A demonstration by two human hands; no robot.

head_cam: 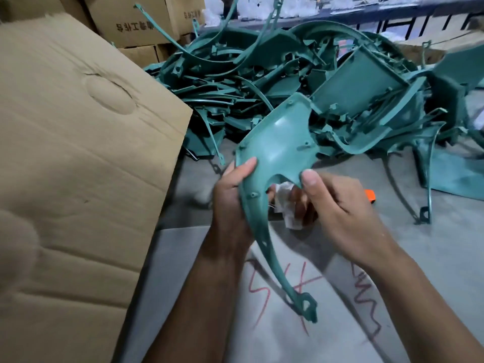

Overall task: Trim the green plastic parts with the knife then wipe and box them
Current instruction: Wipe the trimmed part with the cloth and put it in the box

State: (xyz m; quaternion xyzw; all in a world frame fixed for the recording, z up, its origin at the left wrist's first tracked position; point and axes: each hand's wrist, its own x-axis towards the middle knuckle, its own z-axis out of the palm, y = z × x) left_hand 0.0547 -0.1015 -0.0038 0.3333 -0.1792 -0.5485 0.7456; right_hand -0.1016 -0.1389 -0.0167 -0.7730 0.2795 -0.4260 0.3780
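Two bare forearms reach up from the bottom edge, and between them hangs a long, curved green plastic panel [275, 150], its broad end raised toward the heap and its thin tail dipping down to a small bracket over the red scribbles on the grey table [432, 244]. Left hand [230, 195] grips the panel's left edge, thumb laid on the inner face, fingers curled round behind. Right hand [337, 205] pinches the opposite lobe of the panel, thumb pressed on top, and under those fingers sits a crumpled white cloth [285, 205], bunched against the underside of the plastic. Just beyond the right knuckles, a bright orange knife handle [370, 196] lies on the table, mostly hidden by the hand. Further back, a tangled pile of green plastic parts [301, 82] sprawls across the table, strips and shells heaped together. On the left, a large brown cardboard box flap [78, 153] fills the view, with more printed cardboard cartons [136, 22] stacked behind it.
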